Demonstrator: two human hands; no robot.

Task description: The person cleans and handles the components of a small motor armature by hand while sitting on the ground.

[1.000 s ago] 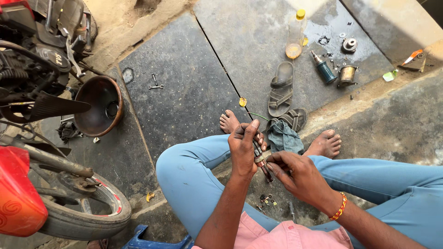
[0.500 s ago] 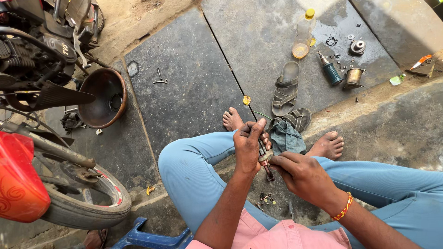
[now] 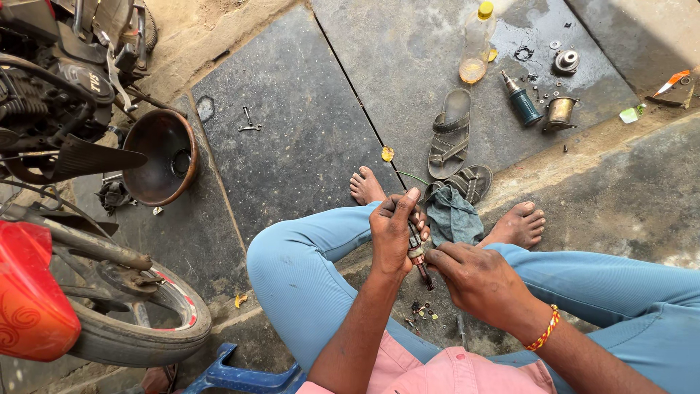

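I sit with knees apart in light blue trousers and bare feet on a stone floor. My left hand (image 3: 394,230) is closed around a thin dark tool or rod with a small metal part (image 3: 417,252) on it, held between my knees. My right hand (image 3: 477,281) touches the same part from the right with its fingertips pinched on it. Below my hands, several tiny screws and bits (image 3: 421,312) lie on the ground. A grey-blue rag (image 3: 452,217) lies just beyond my hands.
A pair of sandals (image 3: 448,142), a plastic bottle (image 3: 475,44), a small cylindrical motor part (image 3: 521,103) and metal cups (image 3: 560,111) lie ahead. At the left stand a motorcycle wheel (image 3: 138,321), a red tank (image 3: 29,306), the engine (image 3: 51,87) and a rusty bowl (image 3: 157,157).
My head has tilted, so the scene has shifted down in view. Both hands stay on the small part, my left fingers slightly higher on the tool.
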